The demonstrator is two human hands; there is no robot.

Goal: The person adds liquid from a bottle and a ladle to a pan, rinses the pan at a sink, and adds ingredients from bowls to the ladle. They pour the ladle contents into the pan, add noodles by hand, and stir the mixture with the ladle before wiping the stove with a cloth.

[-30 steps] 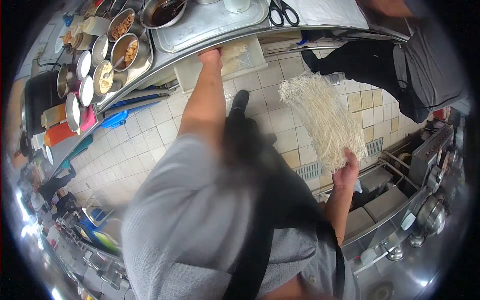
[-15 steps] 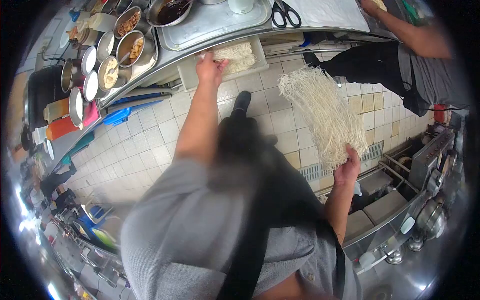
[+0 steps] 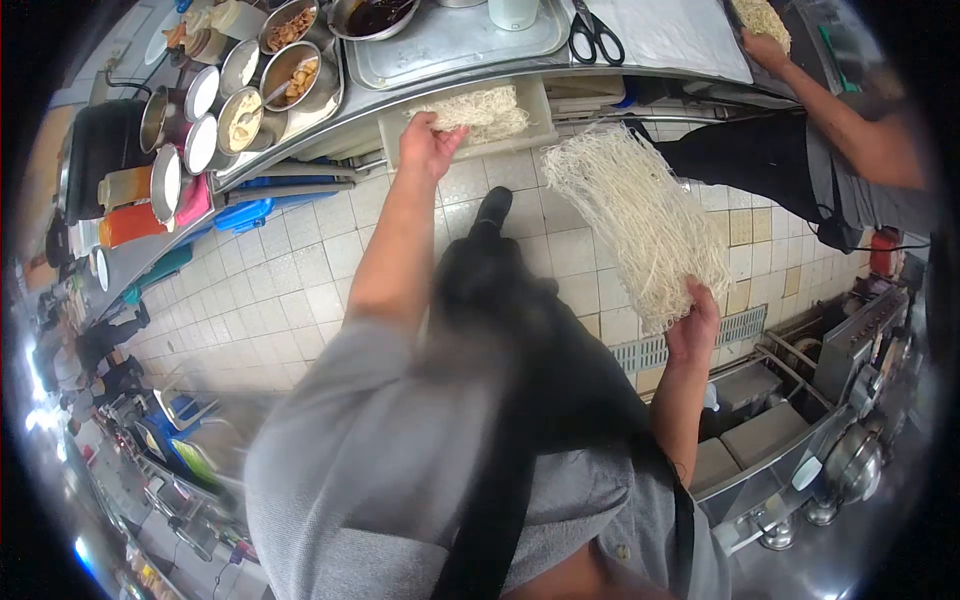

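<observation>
My right hand point(image 3: 693, 322) grips the lower end of a large flat sheet of dried noodles point(image 3: 640, 220), pale and stringy, held out over the floor. My left hand point(image 3: 430, 147) reaches to a white open bin point(image 3: 505, 148) under the counter edge. Its thumb and fingers are closed on the near left end of a smaller block of dried noodles point(image 3: 478, 112), which overlaps the bin's inside in this view. Part of the bin is hidden by the block and the counter.
Along the steel counter are a metal tray point(image 3: 460, 55), black-handled scissors point(image 3: 596, 40), a white cloth point(image 3: 670, 35) and several bowls of ingredients point(image 3: 292, 75). A co-worker point(image 3: 830, 120) stands at the right, one hand on a noodle block point(image 3: 765, 25). Cooking equipment point(image 3: 760, 430) lines the lower right.
The view has shifted slightly, so the counter items appear further right. My left hand and its noodle block sit a little further left over the bin. My right hand keeps its hold.
</observation>
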